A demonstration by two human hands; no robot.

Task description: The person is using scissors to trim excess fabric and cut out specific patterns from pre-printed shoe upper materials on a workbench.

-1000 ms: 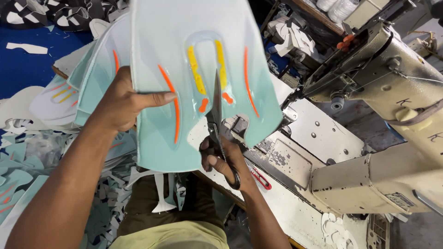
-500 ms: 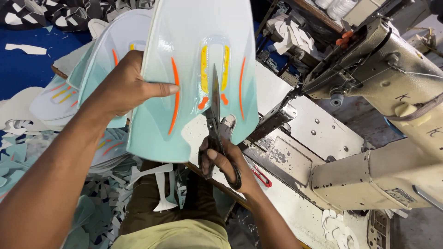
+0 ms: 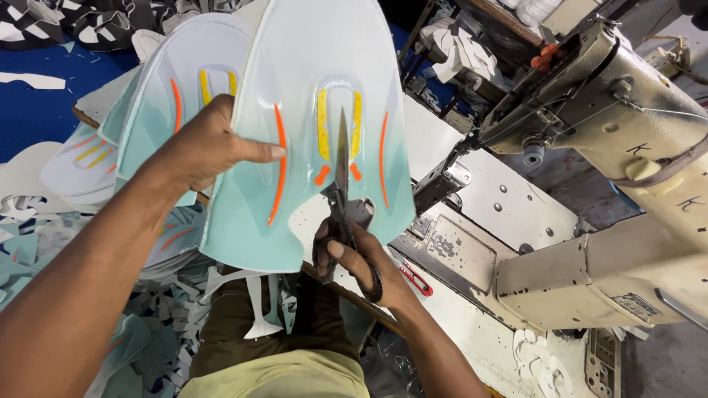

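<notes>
Shoe-upper panel, pale mint fading to white, with orange stripes and yellow bars, held upright at centre frame. Pinched along its left edge by the left hand, thumb stretched across the front face toward an orange stripe, fingers hidden behind. Cut from below by black scissors, blades nearly closed and pointing straight up between the two yellow bars. Gripped through the handle loops by the right hand, lower centre, fingers curled tight around the handles.

Just behind the panel, upper left of centre: a second matching panel, overlapping it. Further left and lower: a stack of similar mint pieces and a litter of offcuts across the lower left. Right half of the frame: a cream industrial sewing machine, its flat bed just beside the panel's right edge. Near the right wrist, on the machine table: a small red thread snip. Upper left corner: blue surface with black-and-white shoe pieces.
</notes>
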